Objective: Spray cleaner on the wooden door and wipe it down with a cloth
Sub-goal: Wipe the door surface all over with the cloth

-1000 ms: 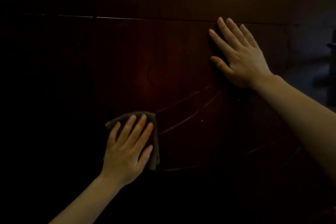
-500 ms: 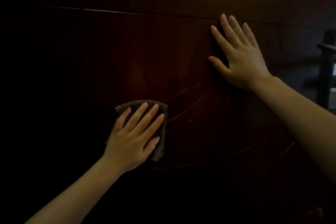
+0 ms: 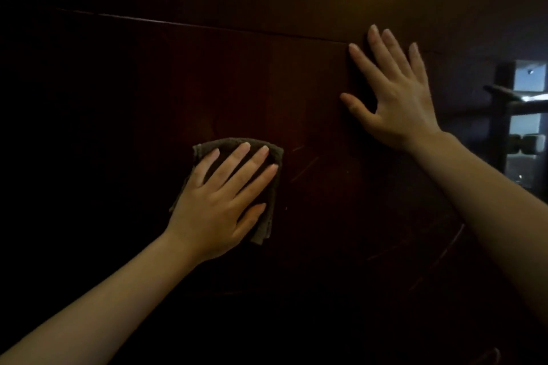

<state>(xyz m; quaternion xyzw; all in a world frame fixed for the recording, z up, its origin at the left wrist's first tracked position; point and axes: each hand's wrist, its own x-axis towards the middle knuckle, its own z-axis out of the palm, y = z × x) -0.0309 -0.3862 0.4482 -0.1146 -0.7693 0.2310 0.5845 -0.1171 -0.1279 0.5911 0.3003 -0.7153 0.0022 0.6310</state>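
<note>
Presently the left hand (image 3: 219, 204) lies flat, fingers spread, pressing a folded grey-brown cloth (image 3: 268, 154) against the dark reddish wooden door (image 3: 148, 98). Bare panel extends to the left of the cloth and above it. The right hand (image 3: 397, 98) rests open, palm to the door, just below a horizontal panel seam (image 3: 207, 25). Faint curved streaks (image 3: 305, 169) mark the surface between the hands. Lighting is dim; a metal door handle (image 3: 516, 95) shows at the right edge.

Left hand (image 3: 219, 204) flat, fingers spread, arm extended; right hand (image 3: 394, 98) flat, fingers splayed upward.
</note>
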